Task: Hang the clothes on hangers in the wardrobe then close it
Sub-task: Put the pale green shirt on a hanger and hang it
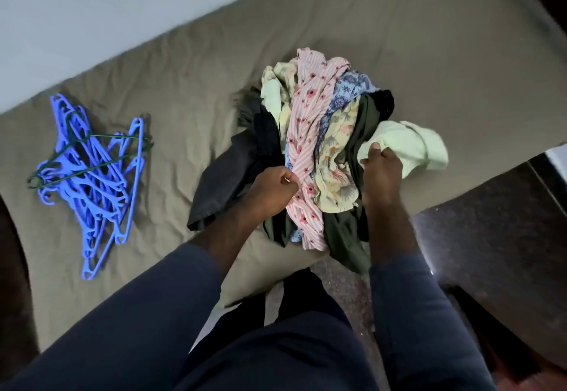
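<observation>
Dark blue sleeves come up from the lower edge, and both arms reach to the pile of clothes. The pile lies on the bed, at its near corner, and some dark cloth hangs over the edge there.

The left hand has its fingers curled and pinches the pink cloth, a striped one with small flowers, at its left edge in the middle of the pile. The right hand is closed around a fold of the pale green cloth, which sticks out at the right side of the pile and looks a little blurred.

Between the two hands lies a yellow flowered cloth, touching the pink one. A blue patterned cloth shows behind it. A grey-black cloth spreads to the left of the pile.

The hangers, blue plastic, are in a tangled heap on the bed, well apart from the pile, on the left. A thin green hanger lies across them.

Beyond the bed is a pale wall. On the right is a dark speckled floor.
</observation>
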Motion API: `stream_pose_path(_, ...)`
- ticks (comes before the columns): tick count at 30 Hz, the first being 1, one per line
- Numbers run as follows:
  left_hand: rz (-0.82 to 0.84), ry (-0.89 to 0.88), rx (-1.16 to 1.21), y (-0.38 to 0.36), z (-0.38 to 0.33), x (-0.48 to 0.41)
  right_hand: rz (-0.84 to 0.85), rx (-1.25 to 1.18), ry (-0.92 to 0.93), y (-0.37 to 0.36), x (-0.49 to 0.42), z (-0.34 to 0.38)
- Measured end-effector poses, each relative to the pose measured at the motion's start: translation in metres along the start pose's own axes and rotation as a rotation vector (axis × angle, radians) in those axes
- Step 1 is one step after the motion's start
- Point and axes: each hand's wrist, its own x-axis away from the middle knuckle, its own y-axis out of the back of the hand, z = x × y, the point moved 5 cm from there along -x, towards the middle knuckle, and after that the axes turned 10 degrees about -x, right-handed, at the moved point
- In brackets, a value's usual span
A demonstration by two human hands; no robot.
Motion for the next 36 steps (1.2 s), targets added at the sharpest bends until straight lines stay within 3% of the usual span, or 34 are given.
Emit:
stream_pose_path(4,-0.062,-0.061,0.044,0.024,-0.012,0.016,-0.074,-0.163,0.169,0.002,0.030,0.044)
stream_pose_path(10,-0.173,-0.213,0.136,0.064,-0.030,0.042,0.048,-0.376,0.421,-0.042,0.111,0.152)
stream_pose_path(14,-0.169,-0.479,0.327,0.105,-0.076,0.074,0.197,-0.206,0.625,-0.092,0.198,0.189)
stream_pose_path(17,-0.151,-0.399,0.488,0.140,-0.077,0.098,0.325,-0.060,0.720,-0.116,0.254,0.185)
stream_pose_path(21,-0.397,-0.421,0.195,0.172,-0.063,0.106,0.372,-0.162,0.603,-0.113,0.260,0.158)
stream_pose_path(23,-0.407,-0.446,0.164,0.171,-0.056,0.100,0.402,-0.228,0.380,-0.107,0.242,0.139)
stream_pose_path(25,-0.391,-0.543,0.024,0.160,-0.057,0.100,0.542,-0.355,0.132,-0.104,0.227,0.126)
stream_pose_path(28,-0.275,-0.578,-0.162,0.134,-0.052,0.104,0.567,-0.222,-0.014,-0.109,0.204,0.121)
stream_pose_path(30,-0.237,-0.583,-0.137,0.123,-0.041,0.099,0.418,-0.151,0.040,-0.108,0.180,0.121)
stream_pose_path(32,-0.164,-0.520,-0.157,0.118,-0.028,0.096,0.377,-0.200,0.110,-0.108,0.173,0.138)
stream_pose_path(36,-0.001,-0.331,-0.506,0.105,0.018,0.084,0.136,-0.310,0.349,-0.076,0.198,0.219)
